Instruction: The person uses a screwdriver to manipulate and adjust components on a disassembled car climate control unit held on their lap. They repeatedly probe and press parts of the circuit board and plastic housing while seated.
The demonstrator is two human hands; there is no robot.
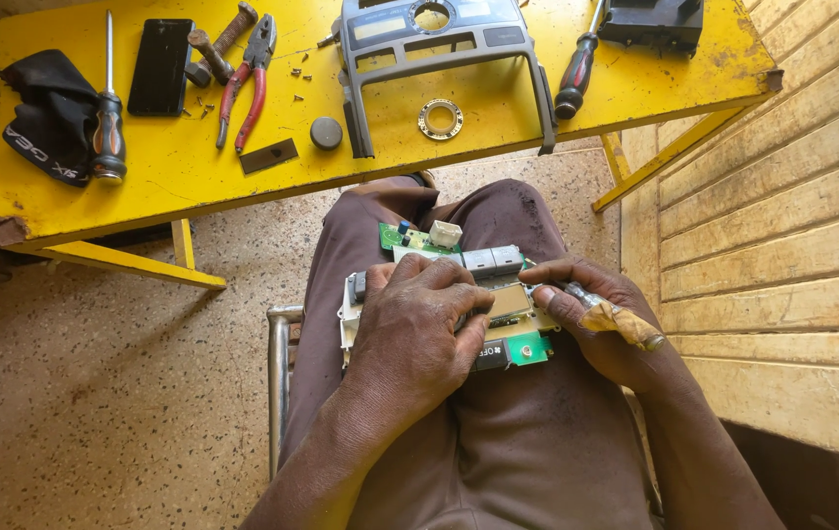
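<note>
Both forearms reach down to the lap, where the left hand (419, 329) lies fingers-curled over the green circuit board (459, 294), pinning it, while the right hand (601, 324) pinches a thin rag-wrapped tool (608, 312) at its edge; steady pressure seems wise.

We see three screens and one label. A small rectangular display window (509, 302), pale yellowish-grey, sits in the green circuit board (527, 348) on the lap, between our left hand (417, 329) and right hand (604, 319), partly covered by the left fingers (459, 294). A black rectangular label (490, 351) with white print lies on the board's near edge, just below that window. On the yellow desk (174, 167), a dark phone (160, 66) lies flat with its black screen blank, beside a screwdriver (108, 118). The grey panel (439, 59) farther along carries pale rectangular display windows.
</note>
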